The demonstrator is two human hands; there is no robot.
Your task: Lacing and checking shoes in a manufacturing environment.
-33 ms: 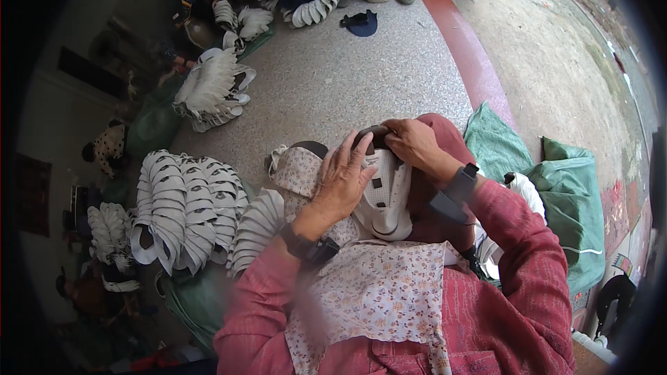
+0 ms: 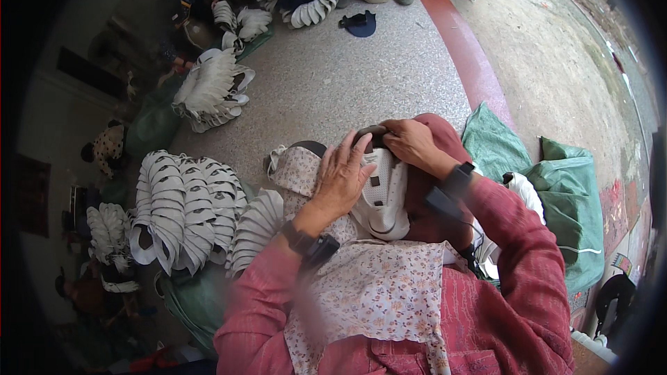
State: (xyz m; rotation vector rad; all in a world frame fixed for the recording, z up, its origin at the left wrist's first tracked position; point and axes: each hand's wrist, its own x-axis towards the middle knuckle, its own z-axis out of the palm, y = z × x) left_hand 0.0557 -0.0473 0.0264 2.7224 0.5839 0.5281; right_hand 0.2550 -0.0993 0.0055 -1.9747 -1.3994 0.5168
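Note:
A white cap [image 2: 387, 203] with perforated fabric and small dark patches lies across my lap, its dark curved edge [image 2: 372, 132] pointing away from me. My left hand [image 2: 340, 179] rests along the cap's left side, fingers long and thumb apart, fingertips at the dark edge. At the right end of that edge, my right hand [image 2: 411, 140] has its fingers bent and pinched on it. The undersides of both grips are hidden. A floral apron [image 2: 379, 292] covers my lap beneath the cap.
Nested stacks of white caps [image 2: 184, 212] stand close on my left, with another stack [image 2: 212, 87] farther off. Green sacks [image 2: 570, 201] lie on my right. A dark blue cap [image 2: 360, 24] is on the speckled floor ahead. Other people sit in the dim area at left.
The cap and my right hand have shifted very slightly to the left. Both hands keep the same hold.

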